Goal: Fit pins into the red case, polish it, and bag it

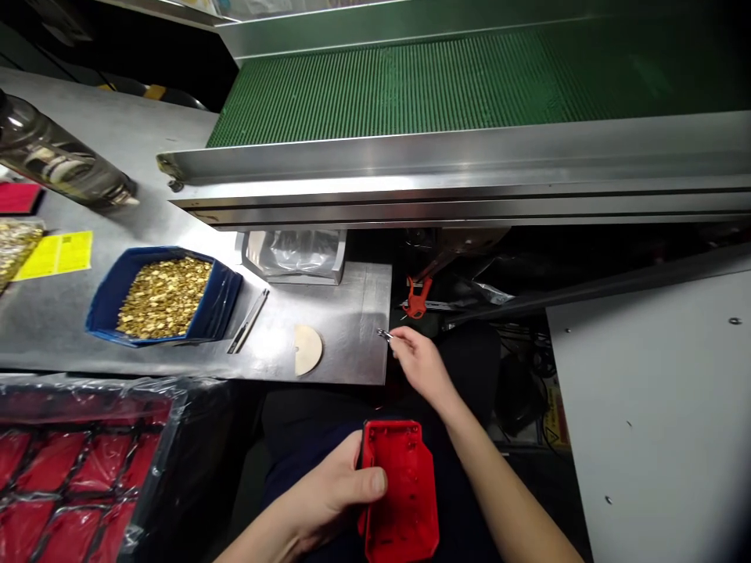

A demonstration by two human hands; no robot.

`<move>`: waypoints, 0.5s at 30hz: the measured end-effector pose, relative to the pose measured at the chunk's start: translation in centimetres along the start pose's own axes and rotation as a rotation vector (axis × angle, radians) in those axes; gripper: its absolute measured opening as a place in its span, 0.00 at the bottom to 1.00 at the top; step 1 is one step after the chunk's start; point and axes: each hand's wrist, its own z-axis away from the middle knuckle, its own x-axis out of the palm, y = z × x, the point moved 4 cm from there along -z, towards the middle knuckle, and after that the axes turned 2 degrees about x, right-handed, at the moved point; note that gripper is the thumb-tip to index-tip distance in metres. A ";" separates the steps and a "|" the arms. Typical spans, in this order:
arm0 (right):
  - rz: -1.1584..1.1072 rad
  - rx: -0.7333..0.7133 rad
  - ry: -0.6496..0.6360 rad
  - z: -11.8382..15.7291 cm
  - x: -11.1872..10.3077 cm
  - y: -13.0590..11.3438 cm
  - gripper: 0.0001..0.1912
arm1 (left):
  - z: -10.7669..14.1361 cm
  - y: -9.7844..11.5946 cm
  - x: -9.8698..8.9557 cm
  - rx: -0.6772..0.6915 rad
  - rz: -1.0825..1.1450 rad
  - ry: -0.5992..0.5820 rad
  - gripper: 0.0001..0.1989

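Observation:
My left hand point(340, 489) grips a red plastic housing point(404, 500) low in front of me, its hollow side facing up and my thumb over its left rim. Up and to the right, my right hand point(414, 356) pinches a small metal tool point(384, 335) at the right edge of the steel table point(352, 309). To the left on that table are a cream half-disc point(308, 349), a pair of tweezers point(248, 321) and a blue bin point(106, 301) full of small brass-coloured parts point(164, 297).
A green conveyor point(381, 90) with a metal side rail point(469, 168) crosses the top. Below it sit a grey tray point(340, 254) and an orange-handled tool point(417, 298). A black crate point(193, 469) of bagged red parts stands lower left; a white board point(662, 391) lies right; a bottle point(64, 156) is upper left.

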 end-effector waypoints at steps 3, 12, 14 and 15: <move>-0.115 -0.013 -0.028 5.3 -4.3 -0.6 0.18 | 0.0 0.1 -0.1 0.012 -0.034 0.038 0.37; -0.004 -0.256 -0.209 13.3 -6.1 -5.3 0.11 | -1.6 1.1 2.4 0.032 -0.086 -0.154 0.28; 0.036 -0.289 -0.150 13.0 -5.8 -5.3 0.12 | -1.8 0.9 2.6 0.019 -0.086 -0.158 0.28; 0.057 -0.305 -0.120 13.0 -5.8 -5.3 0.12 | -1.8 0.8 2.6 0.012 -0.091 -0.157 0.28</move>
